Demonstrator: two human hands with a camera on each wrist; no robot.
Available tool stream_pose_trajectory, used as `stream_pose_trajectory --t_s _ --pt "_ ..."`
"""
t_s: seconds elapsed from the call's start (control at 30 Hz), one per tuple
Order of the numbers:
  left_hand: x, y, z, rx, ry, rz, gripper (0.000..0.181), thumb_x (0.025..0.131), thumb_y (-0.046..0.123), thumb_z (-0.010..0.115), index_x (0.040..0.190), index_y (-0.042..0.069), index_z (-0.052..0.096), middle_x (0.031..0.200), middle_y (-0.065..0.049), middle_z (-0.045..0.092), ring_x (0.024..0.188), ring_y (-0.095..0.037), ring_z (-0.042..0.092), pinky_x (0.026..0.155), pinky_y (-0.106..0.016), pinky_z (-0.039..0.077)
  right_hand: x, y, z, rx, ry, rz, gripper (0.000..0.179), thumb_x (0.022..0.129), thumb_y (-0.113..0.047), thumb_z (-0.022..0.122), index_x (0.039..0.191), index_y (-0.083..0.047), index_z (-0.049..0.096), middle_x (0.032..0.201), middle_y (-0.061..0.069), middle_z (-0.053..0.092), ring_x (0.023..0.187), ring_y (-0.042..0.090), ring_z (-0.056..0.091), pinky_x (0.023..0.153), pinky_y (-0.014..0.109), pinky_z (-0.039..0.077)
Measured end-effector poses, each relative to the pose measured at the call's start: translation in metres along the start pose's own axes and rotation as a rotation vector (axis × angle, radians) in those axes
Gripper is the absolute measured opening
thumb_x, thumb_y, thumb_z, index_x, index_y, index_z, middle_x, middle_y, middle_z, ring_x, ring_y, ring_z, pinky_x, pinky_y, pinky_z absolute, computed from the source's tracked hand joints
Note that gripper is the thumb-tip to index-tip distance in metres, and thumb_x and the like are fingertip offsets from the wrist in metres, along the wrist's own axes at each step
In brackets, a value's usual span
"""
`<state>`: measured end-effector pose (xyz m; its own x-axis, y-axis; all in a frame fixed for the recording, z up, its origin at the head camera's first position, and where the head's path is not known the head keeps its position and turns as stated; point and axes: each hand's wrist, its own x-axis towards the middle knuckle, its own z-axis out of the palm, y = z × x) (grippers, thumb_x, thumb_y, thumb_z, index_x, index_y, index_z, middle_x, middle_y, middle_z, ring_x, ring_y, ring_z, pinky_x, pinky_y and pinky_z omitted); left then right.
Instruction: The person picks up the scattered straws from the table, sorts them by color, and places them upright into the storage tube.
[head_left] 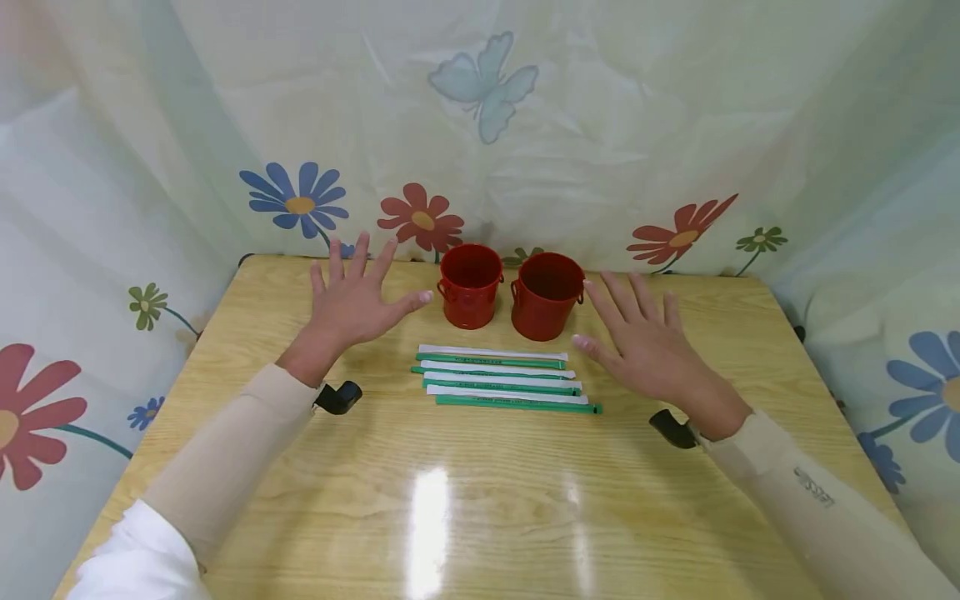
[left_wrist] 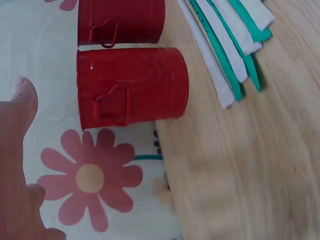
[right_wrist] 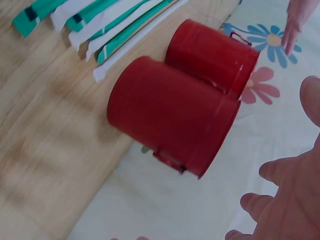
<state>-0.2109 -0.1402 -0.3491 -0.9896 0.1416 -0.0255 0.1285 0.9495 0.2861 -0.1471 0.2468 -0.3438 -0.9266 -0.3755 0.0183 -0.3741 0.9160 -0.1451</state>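
Two small red metal buckets with wire handles stand side by side near the table's back edge: the left bucket (head_left: 469,293) and the right bucket (head_left: 543,304). In front of them lies a row of slim paper-wrapped sticks, like drinking straws, with white wrappers (head_left: 491,352) and green wrappers (head_left: 517,402) alternating. My left hand (head_left: 348,307), fingers spread and holding nothing, is left of the left bucket (left_wrist: 145,90), its thumb pointing toward it. On the other side my right hand (head_left: 647,343) is spread and bare as well, beside the right bucket (right_wrist: 170,115).
Under everything is a light wooden table (head_left: 502,483) with glare spots toward its front. A pale curtain (head_left: 570,150) printed with flowers and a butterfly hangs behind the table and along both sides. Each wrist wears a beige sleeve with a small black camera (head_left: 339,398).
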Motion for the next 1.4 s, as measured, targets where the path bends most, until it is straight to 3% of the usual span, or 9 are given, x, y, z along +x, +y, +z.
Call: stream_pose_trajectory --t_s 0.13,0.43,0.57,0.8,1.1,1.23,1.4 --pt "0.008 0.006 0.009 -0.040 0.010 0.021 0.102 0.076 0.091 0.034 0.156 0.042 -0.005 0.168 -0.007 -0.009 0.151 -0.046 -0.015 0.116 -0.073 -0.004 -0.003 -0.004 0.002 0.028 0.028 -0.032 0.079 0.100 -0.057 0.043 0.160 -0.024 0.003 0.168 0.006 0.001 0.154 0.041 -0.004 0.110 0.079 0.002" --pt "0.031 0.019 0.028 -0.221 0.046 0.115 0.108 0.077 0.083 0.051 0.159 0.033 0.000 0.169 -0.006 0.001 0.153 -0.044 -0.007 0.120 -0.069 0.006 -0.007 -0.022 0.011 0.023 -0.010 -0.084 0.078 0.099 -0.057 0.045 0.160 -0.023 0.009 0.169 0.004 0.001 0.155 0.038 -0.003 0.114 0.074 0.005" --pt "0.042 0.024 0.035 -0.367 0.070 0.160 0.108 0.078 0.075 0.061 0.159 0.030 0.005 0.168 -0.004 0.009 0.155 -0.039 0.001 0.118 -0.067 0.019 -0.010 -0.032 0.015 0.024 -0.005 -0.115 0.078 0.098 -0.056 0.048 0.159 -0.020 0.015 0.168 0.006 0.009 0.154 0.039 0.003 0.114 0.074 0.010" --pt "0.054 0.033 0.042 -0.596 0.055 0.158 0.111 0.076 0.069 0.070 0.159 0.027 0.011 0.167 0.003 0.017 0.155 -0.026 0.016 0.117 -0.056 0.034 -0.010 -0.039 0.029 0.072 -0.012 -0.142 0.075 0.097 -0.057 0.050 0.158 -0.022 0.023 0.166 0.002 0.017 0.154 0.036 0.009 0.116 0.070 0.015" --pt "0.065 0.039 0.046 -0.725 0.021 0.133 0.099 0.077 0.054 0.079 0.156 0.018 0.030 0.157 -0.004 0.041 0.143 -0.031 0.040 0.104 -0.047 0.050 0.002 -0.035 0.040 0.165 -0.075 -0.150 0.074 0.097 -0.055 0.051 0.156 -0.016 0.029 0.163 0.008 0.028 0.151 0.034 0.023 0.119 0.057 0.027" --pt "0.067 0.039 0.045 -0.766 -0.027 0.143 0.092 0.078 0.046 0.081 0.153 0.015 0.037 0.155 -0.003 0.045 0.143 -0.030 0.043 0.104 -0.044 0.051 0.004 -0.031 0.039 0.221 -0.090 -0.123 0.072 0.094 -0.046 0.063 0.152 -0.013 0.037 0.155 0.010 0.040 0.144 0.034 0.038 0.114 0.056 0.037" --pt "0.067 0.038 0.044 -0.782 -0.041 0.152 0.088 0.078 0.037 0.083 0.151 0.014 0.040 0.149 -0.005 0.051 0.138 -0.029 0.048 0.100 -0.044 0.053 0.014 -0.026 0.045 0.253 -0.044 -0.154 0.059 0.091 -0.029 0.071 0.142 -0.008 0.050 0.142 0.010 0.057 0.129 0.032 0.055 0.105 0.052 0.047"
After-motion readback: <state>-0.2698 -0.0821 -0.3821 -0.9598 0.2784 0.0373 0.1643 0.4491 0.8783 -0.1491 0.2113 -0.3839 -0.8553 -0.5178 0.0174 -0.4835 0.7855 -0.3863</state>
